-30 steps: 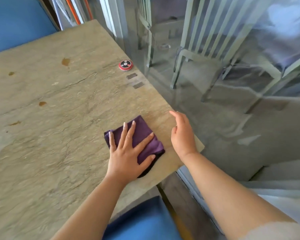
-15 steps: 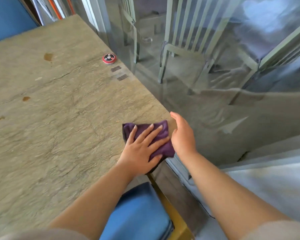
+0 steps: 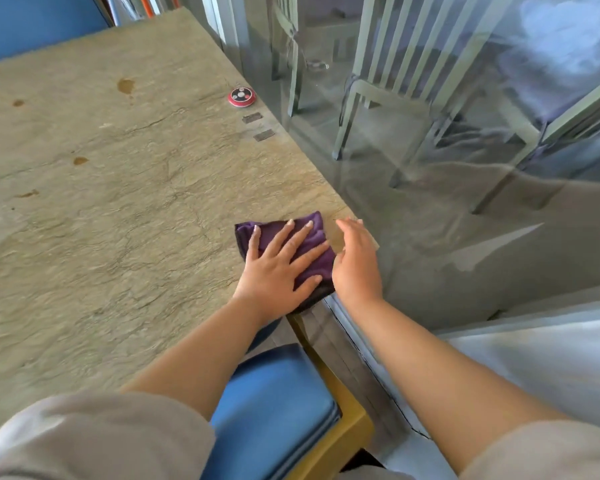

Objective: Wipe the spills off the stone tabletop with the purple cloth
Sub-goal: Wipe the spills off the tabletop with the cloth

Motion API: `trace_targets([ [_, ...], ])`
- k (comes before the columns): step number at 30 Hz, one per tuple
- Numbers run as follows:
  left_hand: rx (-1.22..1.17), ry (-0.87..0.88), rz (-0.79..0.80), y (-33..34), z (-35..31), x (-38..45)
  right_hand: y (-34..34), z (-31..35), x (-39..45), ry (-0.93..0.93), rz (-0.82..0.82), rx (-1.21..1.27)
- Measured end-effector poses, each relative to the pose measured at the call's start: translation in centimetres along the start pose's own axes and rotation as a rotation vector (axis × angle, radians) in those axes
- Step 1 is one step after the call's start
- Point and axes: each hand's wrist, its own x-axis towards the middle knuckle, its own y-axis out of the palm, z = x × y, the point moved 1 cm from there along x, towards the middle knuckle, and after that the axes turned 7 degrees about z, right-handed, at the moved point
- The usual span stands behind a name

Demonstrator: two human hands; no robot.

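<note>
The purple cloth [image 3: 270,232] lies folded on the near right corner of the stone tabletop [image 3: 118,220]. My left hand [image 3: 278,271] presses flat on it with fingers spread. My right hand [image 3: 355,265] stands on edge at the table's corner, right beside the cloth, holding nothing. Brown spills dot the far left part of the top: one large spot [image 3: 125,85], a smaller one [image 3: 80,160], and a smear [image 3: 26,194]. They are well away from the cloth.
A red round call button [image 3: 241,97] and two small grey stickers [image 3: 252,117] sit along the table's right edge. A glass wall [image 3: 430,202] runs close to that edge. A blue chair seat [image 3: 274,403] is below me, and another blue seat back [image 3: 32,22] stands at the far end.
My left hand has slid the cloth to the right, up to the table's corner. My right hand stayed at the corner and now sits against the cloth's side.
</note>
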Motion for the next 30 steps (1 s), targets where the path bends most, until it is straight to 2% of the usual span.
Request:
trace_targets([
  [3, 0.054, 0.171, 0.018, 1.1, 2.3, -4.5, 0.9, 1.4, -0.2, -0.065, 0.067, 0.007],
  [6, 0.082, 0.173, 0.041, 1.3, 6.1, -7.6, 2.6, 3.2, -0.9, -0.146, 0.150, 0.001],
  [8, 0.026, 0.008, 0.051, 1.0, 8.7, -8.3, 3.7, 4.1, -1.2, -0.203, 0.197, -0.041],
  [11, -0.098, -0.365, 0.014, 0.7, 10.3, -7.9, 4.6, 5.1, -1.4, -0.270, 0.281, -0.101],
  [13, -0.093, -0.445, 0.016, 0.8, 9.5, -7.9, 4.9, 5.6, -1.6, -0.280, 0.282, -0.127],
  [17, -0.055, -0.169, 0.101, 1.5, 8.5, -11.3, 5.6, 6.9, -2.0, -0.379, 0.253, -0.202],
  [19, -0.151, -0.060, 0.121, 1.1, 9.4, -13.3, 6.6, 7.9, -2.5, -0.458, 0.268, -0.228],
  [20, -0.254, -0.069, 0.104, 0.8, 10.0, -14.1, 7.2, 8.5, -2.9, -0.498, 0.291, -0.226],
  [21, -0.363, -0.132, 0.059, 0.6, 10.6, -14.8, 7.9, 9.1, -3.4, -0.559, 0.329, -0.233],
  [23, -0.469, -0.367, -0.055, 0.4, 12.0, -16.5, 9.5, 9.9, -5.1, -0.715, 0.480, -0.344],
  [25, -0.492, -0.633, -0.044, 0.8, 13.5, -18.6, 10.9, 9.9, -6.1, -0.813, 0.658, -0.639],
  [26, -0.511, -0.737, -0.002, 1.1, 14.0, -19.8, 11.4, 9.9, -5.8, -0.822, 0.680, -0.773],
  [28, -0.529, -0.844, 0.069, 1.5, 14.6, -22.1, 12.5, 10.8, -4.8, -0.760, 0.628, -0.865],
  [30, -0.554, -0.849, 0.082, 1.5, 15.1, -23.9, 13.9, 12.7, -3.7, -0.567, 0.566, -0.858],
])
